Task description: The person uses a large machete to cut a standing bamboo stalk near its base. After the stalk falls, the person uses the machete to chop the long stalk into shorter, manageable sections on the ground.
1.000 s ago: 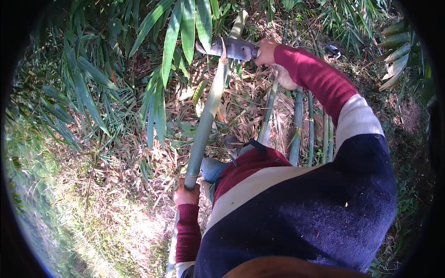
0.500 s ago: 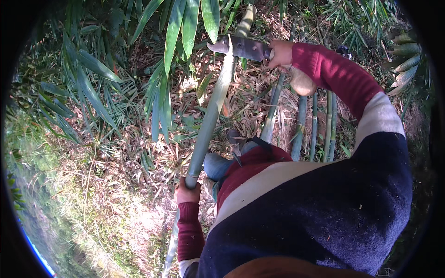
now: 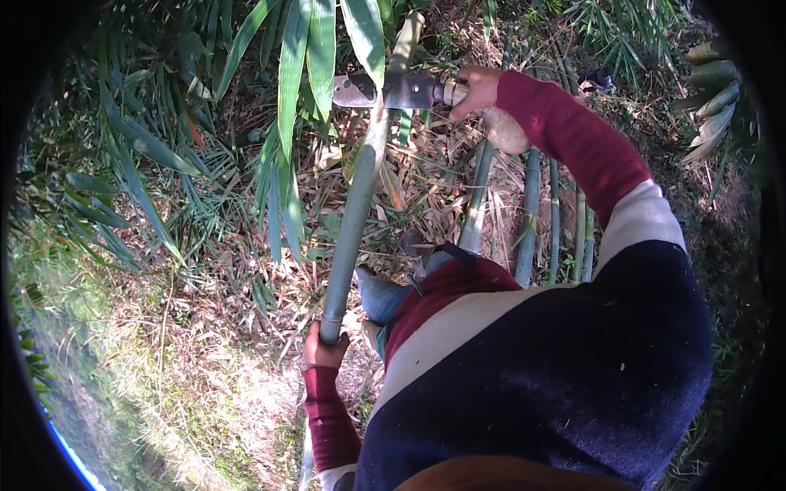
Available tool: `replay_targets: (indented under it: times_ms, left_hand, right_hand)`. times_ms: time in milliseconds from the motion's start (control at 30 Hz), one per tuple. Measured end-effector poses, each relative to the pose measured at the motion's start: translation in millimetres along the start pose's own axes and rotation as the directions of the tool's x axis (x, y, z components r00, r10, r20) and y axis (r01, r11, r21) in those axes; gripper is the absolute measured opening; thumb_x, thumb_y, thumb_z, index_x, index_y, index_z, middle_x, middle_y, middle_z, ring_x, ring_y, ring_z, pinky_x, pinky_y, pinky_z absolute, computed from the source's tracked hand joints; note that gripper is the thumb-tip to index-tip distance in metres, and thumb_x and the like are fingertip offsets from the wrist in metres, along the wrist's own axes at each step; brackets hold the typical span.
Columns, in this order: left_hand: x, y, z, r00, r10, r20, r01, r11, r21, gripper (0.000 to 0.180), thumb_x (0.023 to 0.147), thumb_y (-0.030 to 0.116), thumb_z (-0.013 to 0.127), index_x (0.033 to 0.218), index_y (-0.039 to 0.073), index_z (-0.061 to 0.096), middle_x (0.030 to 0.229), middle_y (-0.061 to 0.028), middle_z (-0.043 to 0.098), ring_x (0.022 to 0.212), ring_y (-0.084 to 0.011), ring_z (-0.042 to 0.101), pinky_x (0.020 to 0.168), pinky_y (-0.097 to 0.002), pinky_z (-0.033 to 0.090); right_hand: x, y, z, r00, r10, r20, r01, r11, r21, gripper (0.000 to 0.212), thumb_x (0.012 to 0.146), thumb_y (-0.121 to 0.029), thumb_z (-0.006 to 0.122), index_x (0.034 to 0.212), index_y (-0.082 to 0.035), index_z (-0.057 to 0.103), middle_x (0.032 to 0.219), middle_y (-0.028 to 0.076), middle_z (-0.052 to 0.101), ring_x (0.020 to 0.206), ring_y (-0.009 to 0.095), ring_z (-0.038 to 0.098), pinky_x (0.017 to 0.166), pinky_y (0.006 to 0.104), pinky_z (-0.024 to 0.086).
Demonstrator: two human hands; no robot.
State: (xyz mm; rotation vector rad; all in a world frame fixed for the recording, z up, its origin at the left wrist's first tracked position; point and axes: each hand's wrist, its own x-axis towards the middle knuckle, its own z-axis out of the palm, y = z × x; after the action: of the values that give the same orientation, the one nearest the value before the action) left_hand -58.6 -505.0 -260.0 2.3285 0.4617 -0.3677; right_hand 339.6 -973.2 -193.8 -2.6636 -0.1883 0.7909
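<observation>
Bamboo pole point(image 3: 350, 237) held at its lower end, knife point(image 3: 401, 90) at its upper end

The pole's lower end is held by the left grip point(image 3: 325, 348), closed around it. The knife's handle is held by the right grip point(image 3: 476, 92), its fingers curled round. The pole is tilted, leaning up and away to the right, and its pale, tapering upper end is overlapped with the broad dark blade; whether the two are touching cannot be told.

The work is done outdoors, above ground point(image 3: 246, 315) covered with dry, straw-coloured litter. It is brightly sunlit toward the lower left, where it is bordered by green growth point(image 3: 90, 368), and broken into light and shadow under the pole. Beyond the blade, another bamboo length point(image 3: 407, 41) is seen in line with the pole.

Long green leaves point(image 3: 296, 74) are hung just left of the blade; the tip of one is seen across the pole's upper end, which is partly hidden by it. A pale rounded object point(image 3: 508, 131) is seen beside the right sleeve point(image 3: 569, 135); its nature cannot be made out. Several green bamboo stalks point(image 3: 529, 221) are ranged to the right of the pole, well apart from it, their near ends hidden by the striped sweater point(image 3: 532, 385). A blue trouser leg point(image 3: 381, 296) is placed near the pole's lower part. At the far right, drooping pale leaves point(image 3: 714, 110) are seen.
</observation>
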Motion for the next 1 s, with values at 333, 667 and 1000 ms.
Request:
replay_targets:
  times_ms: [333,667,1000]
  left_hand:
    - [-1.9,21.6,16.8,0.984,-0.151,0.096,0.126,0.965,0.229,0.039,0.067,0.028,0.080,0.097,0.005,0.072,0.084,-0.0202,0.072,0.080,-0.0373,0.072,0.074,-0.0463,0.057]
    - [-4.1,12.3,38.0,0.988,-0.149,0.034,0.133,0.946,0.296,0.036,0.069,0.035,0.078,0.095,0.011,0.069,0.079,-0.0169,0.072,0.076,-0.0388,0.071,0.070,-0.0491,0.057]
    - [13.3,0.5,33.2,0.990,-0.135,0.048,0.116,0.950,0.291,0.039,0.068,0.032,0.079,0.100,0.012,0.070,0.081,-0.0193,0.072,0.076,-0.0405,0.071,0.071,-0.0503,0.058]
  right_hand:
    - [8.5,30.1,4.5,0.953,-0.009,-0.303,-0.059,0.974,-0.216,0.029,0.075,-0.017,0.067,0.102,-0.006,0.071,0.091,0.015,0.072,0.087,0.030,0.071,0.081,0.0397,0.058]
    - [11.4,36.1,-7.4,0.967,0.185,-0.175,-0.233,0.921,-0.313,0.040,0.076,-0.019,0.070,0.111,0.000,0.066,0.096,0.020,0.072,0.088,0.031,0.072,0.082,0.0411,0.056]
    - [59.9,23.9,15.0,0.969,0.190,-0.157,-0.235,0.904,-0.357,0.041,0.073,-0.035,0.074,0.098,-0.003,0.071,0.087,0.018,0.072,0.083,0.028,0.073,0.077,0.0405,0.058]
